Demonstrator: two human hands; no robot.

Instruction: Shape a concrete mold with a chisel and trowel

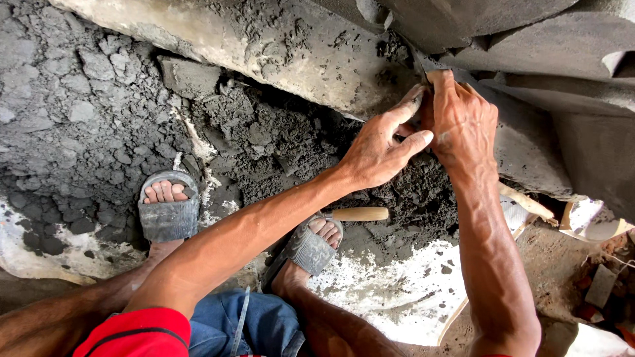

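Nearest the camera, a red sleeve (135, 330) and blue shorts (248, 324) show above two feet in grey rubber sandals (169, 215), planted on dark grey, clumpy wet mortar (278, 142) (a pale wooden tool handle (360, 213) lies just beside the right foot). Farther out, the left hand (377, 149) and right hand (463, 122) touch each other, fingers pinched around something small and hidden, pressed against the slanted, mortar-smeared concrete slab (278, 46).
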